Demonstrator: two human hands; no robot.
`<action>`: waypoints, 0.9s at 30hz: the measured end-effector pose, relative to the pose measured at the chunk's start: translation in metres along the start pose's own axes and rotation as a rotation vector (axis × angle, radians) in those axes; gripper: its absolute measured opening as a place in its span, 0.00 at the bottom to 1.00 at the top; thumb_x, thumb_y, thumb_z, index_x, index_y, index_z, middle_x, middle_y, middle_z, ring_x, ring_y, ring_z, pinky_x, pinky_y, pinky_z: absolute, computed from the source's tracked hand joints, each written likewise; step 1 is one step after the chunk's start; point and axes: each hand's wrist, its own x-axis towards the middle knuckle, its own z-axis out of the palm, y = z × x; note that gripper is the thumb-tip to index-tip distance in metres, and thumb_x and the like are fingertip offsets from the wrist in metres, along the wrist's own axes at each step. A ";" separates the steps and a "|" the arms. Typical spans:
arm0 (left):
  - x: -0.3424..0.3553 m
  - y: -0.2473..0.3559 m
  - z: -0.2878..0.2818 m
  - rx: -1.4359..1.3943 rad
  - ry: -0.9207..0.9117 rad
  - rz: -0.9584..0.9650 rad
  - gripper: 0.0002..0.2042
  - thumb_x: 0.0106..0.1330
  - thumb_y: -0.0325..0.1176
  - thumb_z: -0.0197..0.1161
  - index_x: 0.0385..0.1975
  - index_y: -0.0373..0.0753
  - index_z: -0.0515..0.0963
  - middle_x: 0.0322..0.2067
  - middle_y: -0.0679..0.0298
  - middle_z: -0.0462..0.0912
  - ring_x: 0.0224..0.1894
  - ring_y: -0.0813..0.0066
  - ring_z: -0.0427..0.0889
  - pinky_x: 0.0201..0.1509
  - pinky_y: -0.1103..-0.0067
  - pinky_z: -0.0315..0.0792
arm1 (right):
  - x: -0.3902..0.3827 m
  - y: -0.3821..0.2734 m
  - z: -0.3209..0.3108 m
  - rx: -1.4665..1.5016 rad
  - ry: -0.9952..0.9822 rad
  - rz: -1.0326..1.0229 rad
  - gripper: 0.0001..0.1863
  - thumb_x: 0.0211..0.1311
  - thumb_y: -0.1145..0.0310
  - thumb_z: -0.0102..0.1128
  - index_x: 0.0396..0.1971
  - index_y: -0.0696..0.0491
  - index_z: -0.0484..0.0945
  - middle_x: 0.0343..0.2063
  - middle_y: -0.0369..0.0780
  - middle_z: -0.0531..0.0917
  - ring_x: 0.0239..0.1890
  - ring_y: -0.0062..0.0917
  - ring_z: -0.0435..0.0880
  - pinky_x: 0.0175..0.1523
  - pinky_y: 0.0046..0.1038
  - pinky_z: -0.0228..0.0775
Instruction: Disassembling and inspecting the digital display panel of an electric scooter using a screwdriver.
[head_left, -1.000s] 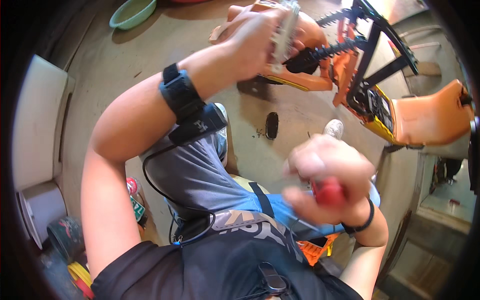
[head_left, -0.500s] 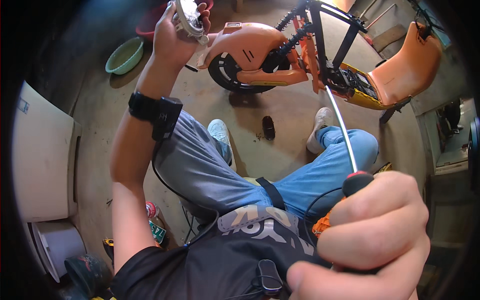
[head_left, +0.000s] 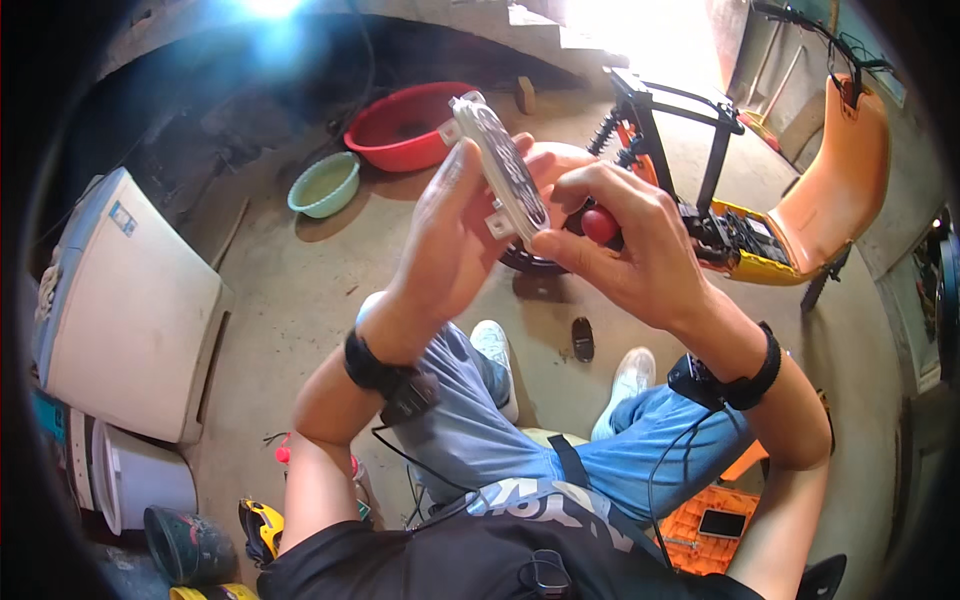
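Raised in front of me, my left hand [head_left: 435, 235] holds a long oval lamp unit [head_left: 503, 165] on edge. Its pale plastic housing has small mounting tabs, and its face looks dark and patterned. My right hand [head_left: 640, 245] is closed round a screwdriver [head_left: 600, 224]; only the red end of its handle shows clearly, and I cannot make out the shaft. The right thumb is at the lamp unit's lower end. Behind both hands stands a partly stripped orange scooter [head_left: 845, 190], its rear wheel mostly hidden by them.
A red basin [head_left: 385, 158] and a pale green basin [head_left: 325, 203] sit beyond my left arm. At left stand a white cabinet [head_left: 150, 310], a white tub [head_left: 150, 485] and a dark bucket [head_left: 190, 545]. A phone [head_left: 721, 524] lies on an orange case [head_left: 690, 500] beside my right leg.
My right hand has moved from low at the right up to the lamp unit, bringing the screwdriver. The view has tilted up, and the lamp unit now shows its patterned face.
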 end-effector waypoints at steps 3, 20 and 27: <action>-0.015 -0.006 0.023 0.070 -0.007 0.040 0.25 0.78 0.49 0.48 0.67 0.40 0.61 0.61 0.56 0.73 0.62 0.64 0.77 0.63 0.68 0.74 | -0.005 -0.002 0.002 0.058 0.002 0.099 0.22 0.56 0.58 0.75 0.42 0.58 0.79 0.38 0.46 0.84 0.43 0.37 0.85 0.50 0.34 0.75; 0.027 -0.040 0.037 0.282 -0.049 -0.017 0.28 0.78 0.45 0.51 0.72 0.40 0.54 0.66 0.56 0.68 0.69 0.62 0.69 0.69 0.65 0.70 | -0.026 0.045 -0.017 0.428 0.070 0.530 0.18 0.58 0.63 0.73 0.41 0.60 0.81 0.31 0.36 0.84 0.35 0.14 0.79 0.42 0.20 0.74; 0.066 -0.055 0.020 0.291 -0.089 -0.163 0.30 0.74 0.34 0.59 0.71 0.37 0.54 0.65 0.56 0.68 0.69 0.59 0.70 0.69 0.64 0.70 | -0.030 0.078 -0.017 0.437 0.159 0.660 0.16 0.59 0.65 0.71 0.40 0.60 0.81 0.31 0.36 0.84 0.35 0.14 0.80 0.41 0.21 0.75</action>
